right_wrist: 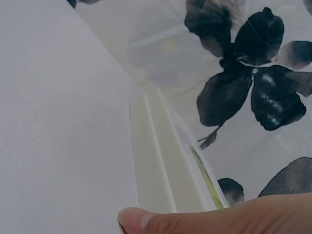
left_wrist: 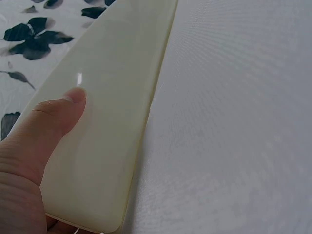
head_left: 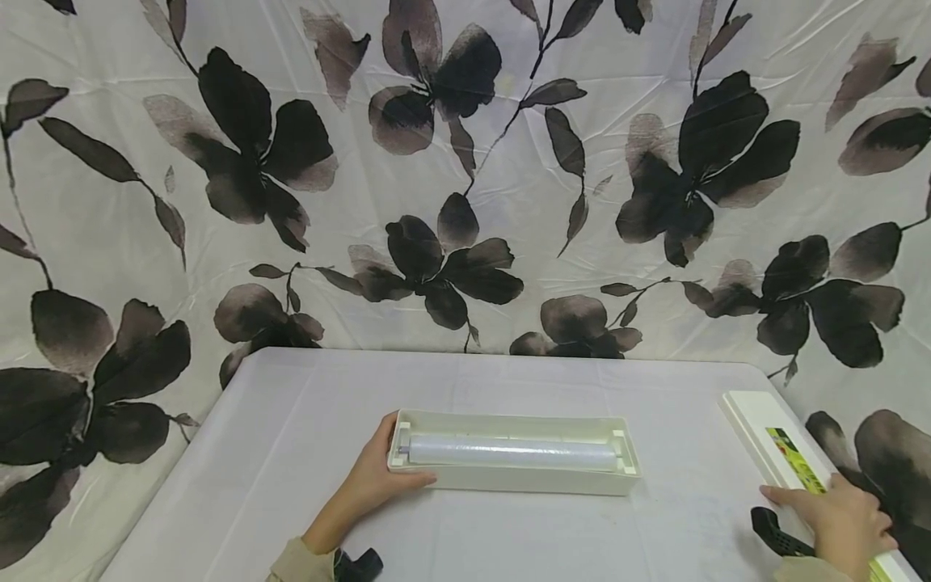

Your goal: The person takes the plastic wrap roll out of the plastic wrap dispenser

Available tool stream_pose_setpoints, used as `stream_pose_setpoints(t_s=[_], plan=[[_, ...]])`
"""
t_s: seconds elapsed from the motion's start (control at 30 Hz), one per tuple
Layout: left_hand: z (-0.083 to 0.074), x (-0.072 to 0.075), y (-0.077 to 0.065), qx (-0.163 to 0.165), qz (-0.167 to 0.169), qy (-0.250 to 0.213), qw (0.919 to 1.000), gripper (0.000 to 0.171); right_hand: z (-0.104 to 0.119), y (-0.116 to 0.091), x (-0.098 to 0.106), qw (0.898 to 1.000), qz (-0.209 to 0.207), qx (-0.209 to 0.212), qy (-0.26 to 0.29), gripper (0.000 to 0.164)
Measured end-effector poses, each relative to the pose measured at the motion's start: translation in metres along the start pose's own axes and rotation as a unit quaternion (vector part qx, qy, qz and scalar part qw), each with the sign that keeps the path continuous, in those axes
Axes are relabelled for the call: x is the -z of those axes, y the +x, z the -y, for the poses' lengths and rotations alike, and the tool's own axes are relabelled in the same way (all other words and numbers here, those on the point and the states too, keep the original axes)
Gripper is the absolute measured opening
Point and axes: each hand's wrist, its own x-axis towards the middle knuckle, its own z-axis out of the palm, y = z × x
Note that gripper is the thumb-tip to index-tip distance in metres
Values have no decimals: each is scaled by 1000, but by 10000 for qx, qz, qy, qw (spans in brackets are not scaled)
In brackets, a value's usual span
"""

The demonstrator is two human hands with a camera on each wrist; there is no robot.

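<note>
A long cream dispenser box (head_left: 524, 480) lies on the table, its top uncovered, with a roll of cling film (head_left: 509, 453) inside. My left hand (head_left: 378, 465) grips the box's left end, thumb along the front wall; in the left wrist view that thumb (left_wrist: 63, 109) presses the smooth cream side, while the other fingers are mostly hidden behind. At the table's right edge, my right hand (head_left: 836, 513) holds a long white lid (head_left: 756, 412) with a yellow-green label (head_left: 796, 461). The right wrist view shows the thumb (right_wrist: 146, 220) across the lid (right_wrist: 168, 165).
The table (head_left: 320, 404) has a white cover, with its right edge under the lid. Behind and around it hangs a white cloth (head_left: 553, 267) with dark flowers. Black straps (head_left: 356, 564) sit at both wrists.
</note>
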Motion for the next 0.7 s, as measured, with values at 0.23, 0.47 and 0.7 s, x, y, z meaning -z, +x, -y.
stream_pose_setpoints(t_s=[0.23, 0.47, 0.7], plan=[[0, 0, 0, -29, 16, -3, 10000, 103, 2, 2, -2, 10000, -65, 34, 32, 105], [-2, 1, 1, -11, 15, -18, 10000, 104, 3, 3, -4, 9998, -184, 95, 57, 104], [-1, 0, -1, 0, 23, -28, 10000, 104, 4, 2, -4, 9997, -200, 124, 107, 104]])
